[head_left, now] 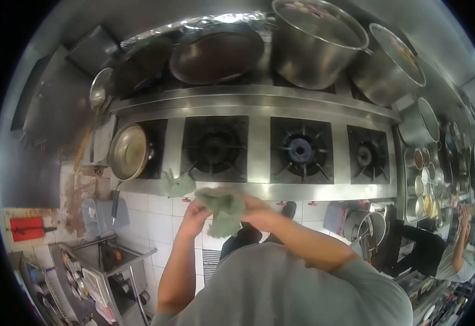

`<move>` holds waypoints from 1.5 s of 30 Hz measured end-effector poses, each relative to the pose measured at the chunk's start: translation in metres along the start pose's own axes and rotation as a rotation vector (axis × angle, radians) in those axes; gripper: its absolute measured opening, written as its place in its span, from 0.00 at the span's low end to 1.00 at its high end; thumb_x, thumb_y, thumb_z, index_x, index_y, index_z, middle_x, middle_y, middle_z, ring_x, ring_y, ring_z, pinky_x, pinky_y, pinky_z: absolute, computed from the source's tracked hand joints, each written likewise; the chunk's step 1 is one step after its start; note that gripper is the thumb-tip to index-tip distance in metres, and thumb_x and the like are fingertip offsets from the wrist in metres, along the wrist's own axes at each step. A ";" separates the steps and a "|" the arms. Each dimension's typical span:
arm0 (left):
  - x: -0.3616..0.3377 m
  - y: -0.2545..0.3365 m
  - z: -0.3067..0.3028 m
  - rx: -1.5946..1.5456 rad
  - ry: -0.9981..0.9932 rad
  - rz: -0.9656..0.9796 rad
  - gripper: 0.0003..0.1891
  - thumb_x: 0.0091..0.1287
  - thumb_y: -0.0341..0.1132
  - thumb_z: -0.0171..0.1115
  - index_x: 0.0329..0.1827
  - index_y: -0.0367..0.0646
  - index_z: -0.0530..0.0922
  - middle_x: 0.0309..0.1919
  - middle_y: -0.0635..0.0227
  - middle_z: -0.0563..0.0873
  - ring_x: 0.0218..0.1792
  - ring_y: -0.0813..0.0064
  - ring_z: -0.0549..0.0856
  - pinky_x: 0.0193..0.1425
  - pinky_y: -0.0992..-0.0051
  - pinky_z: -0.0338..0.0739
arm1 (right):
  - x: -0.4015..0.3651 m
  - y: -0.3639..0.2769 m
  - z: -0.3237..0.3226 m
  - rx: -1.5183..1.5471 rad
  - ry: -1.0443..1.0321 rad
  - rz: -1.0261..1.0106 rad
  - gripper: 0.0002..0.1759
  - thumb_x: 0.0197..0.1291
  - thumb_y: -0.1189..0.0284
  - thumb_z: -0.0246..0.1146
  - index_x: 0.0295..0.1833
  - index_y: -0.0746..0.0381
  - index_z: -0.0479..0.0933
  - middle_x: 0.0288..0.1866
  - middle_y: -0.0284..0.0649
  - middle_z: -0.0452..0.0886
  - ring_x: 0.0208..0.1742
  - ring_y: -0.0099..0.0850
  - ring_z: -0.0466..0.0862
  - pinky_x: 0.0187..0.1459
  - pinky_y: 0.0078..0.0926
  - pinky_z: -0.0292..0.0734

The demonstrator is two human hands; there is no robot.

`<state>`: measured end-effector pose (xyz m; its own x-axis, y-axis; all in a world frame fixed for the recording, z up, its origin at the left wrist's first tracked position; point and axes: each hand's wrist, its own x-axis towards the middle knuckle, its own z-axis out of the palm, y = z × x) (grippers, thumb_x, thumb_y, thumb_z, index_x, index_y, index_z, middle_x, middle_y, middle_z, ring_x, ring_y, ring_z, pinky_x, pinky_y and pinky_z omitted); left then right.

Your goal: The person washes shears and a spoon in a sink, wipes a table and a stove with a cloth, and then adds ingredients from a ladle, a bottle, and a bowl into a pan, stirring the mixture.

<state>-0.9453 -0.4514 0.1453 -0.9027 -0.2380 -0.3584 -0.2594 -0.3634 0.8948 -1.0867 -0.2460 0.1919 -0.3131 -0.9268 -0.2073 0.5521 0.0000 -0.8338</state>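
A crumpled green cloth [224, 212] hangs between my two hands in front of the stove's front edge. My left hand [194, 218] pinches its left side. On the right side my right hand [255, 211] grips the same cloth, with its fingers partly hidden behind the fabric. A second green cloth [177, 185] lies bunched on the steel front edge of the stove [351, 192], just left of the held one. Farther left, a frying pan [129, 152] rests on the leftmost burner, its handle pointing toward me.
Large steel pots [316, 54] and a dark wok [216, 57] stand along the back. Three bare burners [301, 150] lie ahead. A metal cart [107, 271] is at lower left. A person [457, 258] stands at far right beside food containers [419, 185].
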 end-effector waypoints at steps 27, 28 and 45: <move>0.048 0.030 -0.009 0.913 -0.194 -0.013 0.14 0.63 0.37 0.67 0.47 0.37 0.83 0.41 0.50 0.87 0.45 0.51 0.86 0.52 0.61 0.79 | -0.005 0.022 -0.079 -0.451 0.528 0.199 0.14 0.53 0.78 0.66 0.47 0.65 0.77 0.41 0.39 0.82 0.41 0.26 0.82 0.42 0.28 0.79; 0.056 0.031 -0.002 0.875 -0.127 -0.045 0.14 0.63 0.35 0.66 0.49 0.38 0.83 0.43 0.50 0.87 0.46 0.51 0.87 0.53 0.61 0.79 | -0.002 0.020 -0.083 -0.632 0.596 0.236 0.16 0.52 0.77 0.66 0.48 0.66 0.77 0.41 0.41 0.82 0.41 0.29 0.83 0.42 0.30 0.80; 0.018 -0.159 -0.135 1.027 0.138 0.112 0.16 0.62 0.26 0.67 0.53 0.41 0.84 0.51 0.56 0.86 0.49 0.59 0.87 0.52 0.66 0.84 | 0.020 0.160 -0.084 -1.697 0.243 0.016 0.49 0.52 0.70 0.66 0.82 0.54 0.57 0.86 0.52 0.48 0.87 0.50 0.46 0.82 0.55 0.43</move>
<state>-0.8739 -0.5191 -0.0389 -0.9093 -0.3474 -0.2289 -0.4021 0.5929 0.6977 -1.0696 -0.2331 0.0116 -0.5060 -0.8487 -0.1539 -0.7691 0.5247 -0.3649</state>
